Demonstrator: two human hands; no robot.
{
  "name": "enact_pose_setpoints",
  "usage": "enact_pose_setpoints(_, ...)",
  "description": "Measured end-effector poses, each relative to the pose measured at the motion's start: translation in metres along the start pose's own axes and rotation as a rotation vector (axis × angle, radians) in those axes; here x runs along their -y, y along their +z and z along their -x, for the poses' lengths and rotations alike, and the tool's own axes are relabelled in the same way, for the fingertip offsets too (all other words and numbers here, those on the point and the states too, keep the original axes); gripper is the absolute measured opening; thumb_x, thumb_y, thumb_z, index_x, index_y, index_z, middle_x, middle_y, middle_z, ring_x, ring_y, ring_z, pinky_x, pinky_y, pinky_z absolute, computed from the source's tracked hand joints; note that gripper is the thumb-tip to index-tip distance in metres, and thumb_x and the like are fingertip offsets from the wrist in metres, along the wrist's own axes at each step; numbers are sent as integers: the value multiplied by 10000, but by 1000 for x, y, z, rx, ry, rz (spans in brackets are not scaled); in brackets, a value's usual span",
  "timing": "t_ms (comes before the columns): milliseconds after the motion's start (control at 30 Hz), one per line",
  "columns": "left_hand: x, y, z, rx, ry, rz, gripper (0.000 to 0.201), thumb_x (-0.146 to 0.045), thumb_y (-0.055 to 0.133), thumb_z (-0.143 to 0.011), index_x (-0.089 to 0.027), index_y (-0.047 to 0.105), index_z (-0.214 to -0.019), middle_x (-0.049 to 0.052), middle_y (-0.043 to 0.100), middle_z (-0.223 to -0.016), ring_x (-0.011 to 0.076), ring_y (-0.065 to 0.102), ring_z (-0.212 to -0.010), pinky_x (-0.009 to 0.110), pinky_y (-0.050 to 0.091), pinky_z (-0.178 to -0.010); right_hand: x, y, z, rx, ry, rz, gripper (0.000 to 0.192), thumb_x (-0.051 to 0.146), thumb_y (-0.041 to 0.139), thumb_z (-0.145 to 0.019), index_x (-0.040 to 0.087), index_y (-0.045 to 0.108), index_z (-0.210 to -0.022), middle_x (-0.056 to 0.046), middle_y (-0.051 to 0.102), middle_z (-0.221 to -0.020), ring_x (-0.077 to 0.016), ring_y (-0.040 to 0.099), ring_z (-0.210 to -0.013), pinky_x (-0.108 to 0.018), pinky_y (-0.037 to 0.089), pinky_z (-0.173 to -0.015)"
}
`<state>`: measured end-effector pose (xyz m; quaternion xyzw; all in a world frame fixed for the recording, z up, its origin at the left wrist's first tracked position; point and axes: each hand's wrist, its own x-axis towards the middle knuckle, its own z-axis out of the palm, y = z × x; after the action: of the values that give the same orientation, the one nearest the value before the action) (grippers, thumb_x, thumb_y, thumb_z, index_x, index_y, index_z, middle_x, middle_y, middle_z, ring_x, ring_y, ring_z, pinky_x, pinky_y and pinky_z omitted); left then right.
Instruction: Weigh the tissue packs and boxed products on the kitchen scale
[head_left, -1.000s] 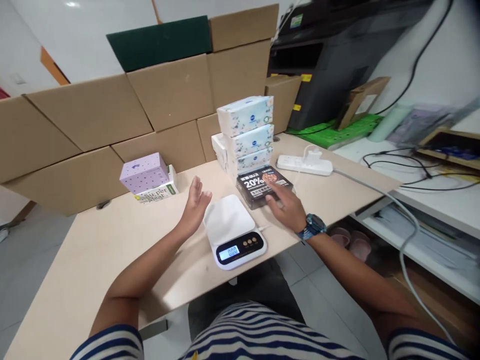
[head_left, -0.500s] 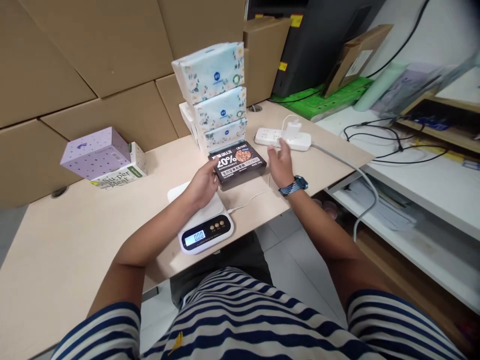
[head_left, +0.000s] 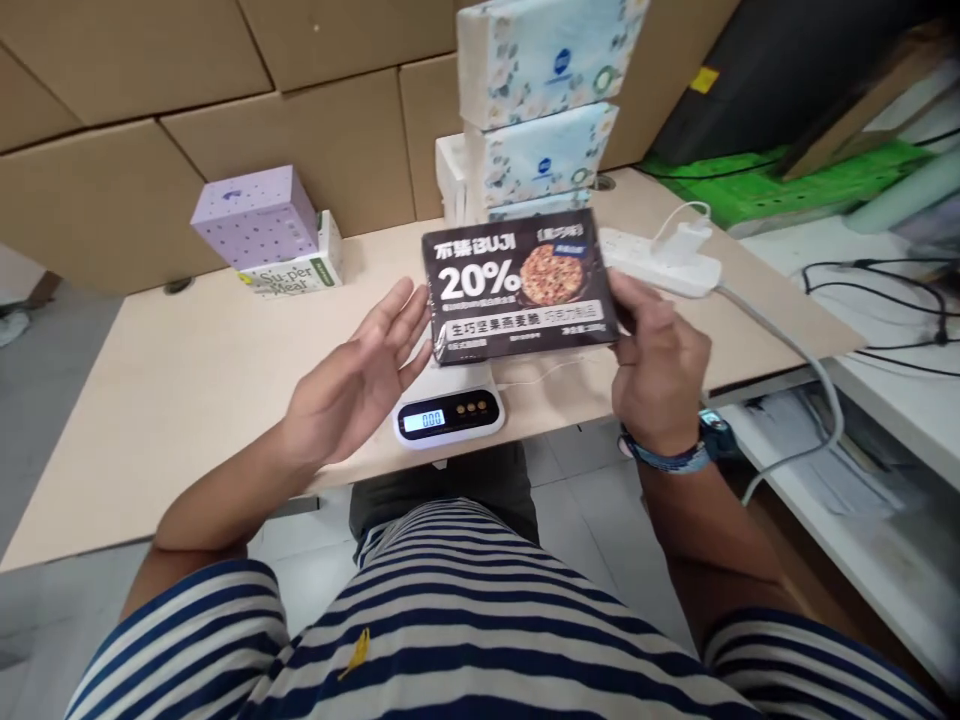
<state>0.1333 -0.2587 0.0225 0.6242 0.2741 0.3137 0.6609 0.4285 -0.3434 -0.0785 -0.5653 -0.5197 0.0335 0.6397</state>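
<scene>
Gripped in your right hand (head_left: pixel 661 365), the black box (head_left: pixel 510 285) has left the counter (head_left: pixel 180 380); left hand (head_left: pixel 349 385) splayed empty, scale (head_left: pixel 450 412) at 0.00.

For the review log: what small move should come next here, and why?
Probably lower the black BUJI box onto the digital scale: the right hand grips the box's right end, the box overlaps the scale in this view, the left hand is open by its left end, and the display reads 0.00.

Scale (head_left: pixel 450 412): plate mostly hidden behind dark box (head_left: pixel 517 290). Tissue stack (head_left: pixel 547 145): top cut off. Box's finest print: illegible.
</scene>
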Motion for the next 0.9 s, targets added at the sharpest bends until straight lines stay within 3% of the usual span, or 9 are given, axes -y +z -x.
enact_pose_setpoints(167,38,-47,23,-103,-103,96,474,-610,644,-1033,-316,723,-1397,6,599,-1718,319,408,-1718,579,437,-1396,0,62,11,219,175,-138,582,719,550,-1073,276,838,-1318,-106,805,-1428,-323,748,-1386,-610,589,-1241)
enact_pose_setpoints(267,69,-68,23,-205,-160,53,649,-661,720,-989,-296,616,-1516,82,574,-1738,375,503,-1653,655,447,-1359,-10,75,21,238,133,-60,600,726,532,-1075,277,819,-1350,-121,800,-1428,-311,741,-1391,-577,597,-1233)
enact_pose_setpoints(333,86,-83,19,-304,-110,-59,789,-734,705,-977,-298,523,-1608,138,574,-1728,412,580,-1578,687,463,-1324,-20,71,25,213,119,-12,606,724,496,-1087,282,800,-1369,-133,791,-1433,-307,772,-1328,-563,641,-1160)
enact_pose_setpoints(433,108,-110,7,-453,38,-267,881,-818,684,-945,-311,483,-1637,175,566,-1711,432,583,-1557,680,452,-1316,-36,54,30,125,126,51,604,720,476,-1089,282,761,-1392,-147,777,-1431,-285,836,-1101,-502,715,-893)
enact_pose_setpoints(500,121,-128,-2,-518,93,-341,878,-849,686,-922,-313,515,-1596,180,588,-1671,419,588,-1546,655,440,-1326,-45,41,34,55,148,91,578,701,482,-1090,277,754,-1373,-143,791,-1385,-262,839,-984,-436,689,-743)
enact_pose_setpoints(600,137,-146,-11,-571,79,-330,816,-862,664,-930,-311,564,-1523,165,609,-1628,359,662,-1457,589,468,-1316,-54,28,38,-35,216,111,554,680,472,-1097,266,769,-1314,-145,813,-1312,-251,831,-915,-382,620,-649)
enact_pose_setpoints(700,143,-150,-13,-592,65,-297,753,-858,665,-936,-351,587,-1487,112,586,-1666,320,679,-1433,534,496,-1302,-57,22,40,-90,231,67,559,689,519,-1072,257,790,-1299,-172,808,-1323,-284,831,-955,-399,597,-666)
enact_pose_setpoints(900,138,-141,-6,-638,63,-309,691,-858,639,-947,-415,603,-1477,42,542,-1733,339,640,-1486,530,530,-1271,-55,20,39,-118,161,32,482,624,526,-1099,306,833,-1294,-140,814,-1322,-316,836,-1058,-562,637,-964)
